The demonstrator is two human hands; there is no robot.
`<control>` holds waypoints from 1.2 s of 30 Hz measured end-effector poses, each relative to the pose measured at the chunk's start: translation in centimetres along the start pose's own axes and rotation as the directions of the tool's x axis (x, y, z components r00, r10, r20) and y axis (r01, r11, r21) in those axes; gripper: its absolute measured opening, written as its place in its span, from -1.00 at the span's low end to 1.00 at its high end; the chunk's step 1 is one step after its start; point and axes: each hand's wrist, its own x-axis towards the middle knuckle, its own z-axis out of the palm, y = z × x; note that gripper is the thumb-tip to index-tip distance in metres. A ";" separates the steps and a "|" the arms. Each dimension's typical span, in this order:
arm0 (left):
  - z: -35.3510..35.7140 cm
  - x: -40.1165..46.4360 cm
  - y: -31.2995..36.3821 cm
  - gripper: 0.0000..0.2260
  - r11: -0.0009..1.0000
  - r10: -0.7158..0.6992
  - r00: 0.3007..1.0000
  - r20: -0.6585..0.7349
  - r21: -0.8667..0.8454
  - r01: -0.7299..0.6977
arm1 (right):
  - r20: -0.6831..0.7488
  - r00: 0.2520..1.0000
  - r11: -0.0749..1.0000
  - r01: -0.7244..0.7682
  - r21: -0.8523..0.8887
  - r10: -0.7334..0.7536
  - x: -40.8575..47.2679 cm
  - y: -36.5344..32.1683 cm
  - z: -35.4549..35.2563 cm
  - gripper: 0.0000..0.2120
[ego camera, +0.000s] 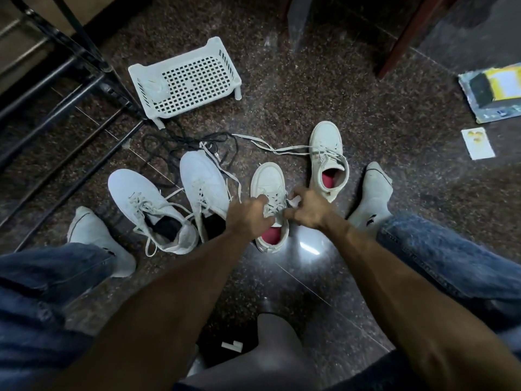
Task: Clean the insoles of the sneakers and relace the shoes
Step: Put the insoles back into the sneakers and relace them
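Head view: both arms outstretched, left hand point(249, 214) and right hand point(307, 206) each pinching laces point(273, 206) over the cream sneaker point(269, 193).

Four sneakers on the floor point(366, 108) ahead of me. Far-left sneaker point(146, 210) beside second sneaker point(204, 184); third sneaker point(269, 204) right of those, under my left hand point(248, 214) and right hand point(307, 207). Fourth sneaker point(328, 159) right and further out. Basket point(184, 77) behind the left two, loose laces point(265, 145) in between.
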 end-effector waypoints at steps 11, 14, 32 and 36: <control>0.3 0.6 -2.1 -0.73 0.958 -0.072 0.997 -0.023 -0.281 0.063 | -0.067 0.995 0.996 -0.075 -0.050 0.071 0.1 2.6 4.3 -0.66; 0.8 0.3 -2.4 -0.72 0.966 -0.022 1.000 -0.019 -0.260 0.016 | -0.056 0.998 0.994 -0.037 -0.100 0.032 0.0 2.9 4.1 -0.65; 1.1 0.9 -0.8 -0.95 0.765 -0.162 0.985 0.067 -0.622 0.168 | -0.080 0.994 0.969 0.093 0.230 -0.076 0.6 0.6 4.6 -0.83; -0.2 0.1 -1.5 -0.92 0.422 -0.132 0.921 0.368 -0.820 0.388 | 0.044 0.998 0.819 0.018 0.573 -0.053 0.4 0.7 4.0 -0.82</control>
